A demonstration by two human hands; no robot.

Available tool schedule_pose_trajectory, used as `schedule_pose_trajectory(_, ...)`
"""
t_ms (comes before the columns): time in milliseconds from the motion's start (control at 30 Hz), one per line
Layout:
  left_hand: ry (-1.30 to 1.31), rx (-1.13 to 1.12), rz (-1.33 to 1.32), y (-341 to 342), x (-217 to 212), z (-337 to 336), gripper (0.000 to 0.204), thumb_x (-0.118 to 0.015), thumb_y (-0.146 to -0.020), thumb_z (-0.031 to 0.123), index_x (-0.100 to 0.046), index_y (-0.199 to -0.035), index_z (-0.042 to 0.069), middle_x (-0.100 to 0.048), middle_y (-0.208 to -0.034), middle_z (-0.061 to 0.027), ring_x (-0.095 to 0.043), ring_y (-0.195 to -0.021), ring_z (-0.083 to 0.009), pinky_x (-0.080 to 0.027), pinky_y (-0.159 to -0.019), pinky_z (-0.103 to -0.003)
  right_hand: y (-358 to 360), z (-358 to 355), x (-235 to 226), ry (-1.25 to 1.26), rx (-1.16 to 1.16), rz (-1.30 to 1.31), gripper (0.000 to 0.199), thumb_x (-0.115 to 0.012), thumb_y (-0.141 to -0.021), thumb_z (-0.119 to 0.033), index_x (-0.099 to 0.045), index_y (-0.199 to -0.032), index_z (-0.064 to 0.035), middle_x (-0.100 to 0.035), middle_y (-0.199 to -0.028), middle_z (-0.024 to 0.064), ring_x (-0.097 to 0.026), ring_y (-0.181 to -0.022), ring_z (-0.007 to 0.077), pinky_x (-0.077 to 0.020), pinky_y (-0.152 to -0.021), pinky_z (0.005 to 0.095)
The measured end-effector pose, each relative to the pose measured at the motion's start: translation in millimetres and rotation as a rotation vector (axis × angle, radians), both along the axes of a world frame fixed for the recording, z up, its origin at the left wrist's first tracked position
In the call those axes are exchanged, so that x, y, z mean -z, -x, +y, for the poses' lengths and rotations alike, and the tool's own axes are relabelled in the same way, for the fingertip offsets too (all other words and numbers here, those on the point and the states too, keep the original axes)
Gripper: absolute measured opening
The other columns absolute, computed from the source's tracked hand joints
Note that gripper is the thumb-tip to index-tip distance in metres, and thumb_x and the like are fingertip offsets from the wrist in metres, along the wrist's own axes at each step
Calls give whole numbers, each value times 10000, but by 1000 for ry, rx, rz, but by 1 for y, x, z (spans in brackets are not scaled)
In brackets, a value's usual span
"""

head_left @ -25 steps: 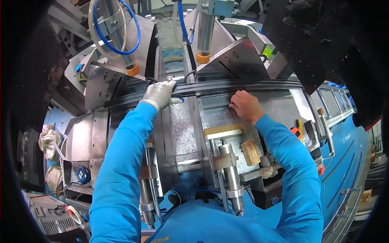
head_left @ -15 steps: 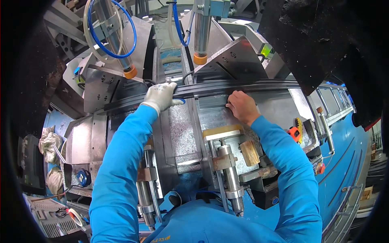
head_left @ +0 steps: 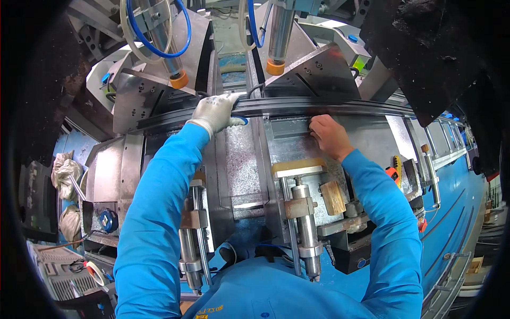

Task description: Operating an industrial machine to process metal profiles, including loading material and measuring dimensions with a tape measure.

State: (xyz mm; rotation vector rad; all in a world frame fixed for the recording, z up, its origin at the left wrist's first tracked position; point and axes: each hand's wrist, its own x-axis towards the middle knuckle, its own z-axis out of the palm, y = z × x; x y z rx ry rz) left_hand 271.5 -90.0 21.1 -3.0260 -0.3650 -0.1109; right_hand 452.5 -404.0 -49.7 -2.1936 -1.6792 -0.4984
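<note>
Dark grooved profile lies across the bench under your left hand

The long, slim profile [head_left: 297, 107] is near-black with lighter lines along its length, lying crosswise over the metal bench [head_left: 372, 141] just in front of two angled steel plates [head_left: 324, 69]. Your gloved left hand [head_left: 213, 113] grips it, covering a stretch left of its middle. Your bare right hand [head_left: 330, 136] has curled fingers at its near edge; you cannot tell from here whether they hold it. A dark panel [head_left: 419, 58] overhangs the right part. Beyond the profile hang two orange-tipped cylinders [head_left: 275, 67]; nearer you are a yellow-topped pad [head_left: 300, 167], a wooden block [head_left: 333, 198] and an orange tape measure [head_left: 392, 173].
</note>
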Motion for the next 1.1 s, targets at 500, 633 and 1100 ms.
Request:
schedule_pose_trajectory(500,-60,-35,21,5,18,3,639,-781,-844,528,-603,-1277,93,-746,-1123,-123,-744,-1032,-263,-583,-907,-376,5,1,3,-16,47,4,249,-705,-809,-69,-612,-1035,-116,-666,-1173,22,-620,-1037,275,-540,-819,371)
schedule_pose_trajectory(633,-50,-46,12,6,19,1,627,-787,-841,525,-606,-1256,92,-745,-1117,-126,-747,-1013,-265,-583,-895,-379,6,1,2,-11,52,4,250,-706,-810,-73,-613,-1037,-120,-668,-1171,21,-623,-1031,273,-541,-816,368)
schedule_pose_trajectory(1100,4,-67,36,1,27,8,588,-821,-813,514,-632,-1142,66,-741,-1042,-135,-743,-943,-294,-588,-854,-397,3,3,-7,39,19,-57,218,-719,-814,-119,-634,-1013,-97,-686,-1112,35,-632,-1001,275,-520,-862,387)
